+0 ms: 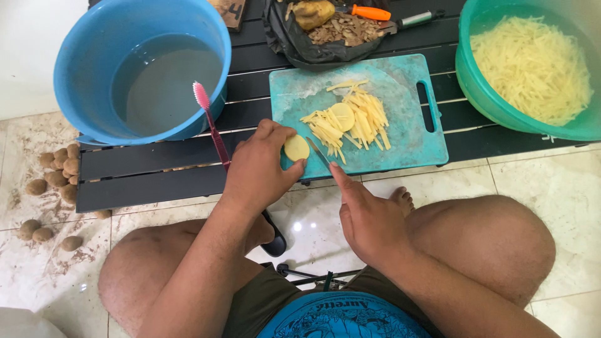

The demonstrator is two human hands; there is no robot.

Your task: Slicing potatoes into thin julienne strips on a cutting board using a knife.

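Two hands work the cutting board [410, 147] edge: my left hand [258, 168] has its fingers clamped on a potato slice [297, 148], steadying it, while my right hand [369, 219] grips the knife [318, 152] beside it.

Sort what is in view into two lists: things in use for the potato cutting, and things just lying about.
In use:
left hand holding a peeled potato piece
right hand with the knife
teal cutting board
cut potato strips
green bowl of strips

Lying about:
blue basin of water
pink toothbrush
unpeeled potatoes on the floor
black bag of peelings
orange-handled tool
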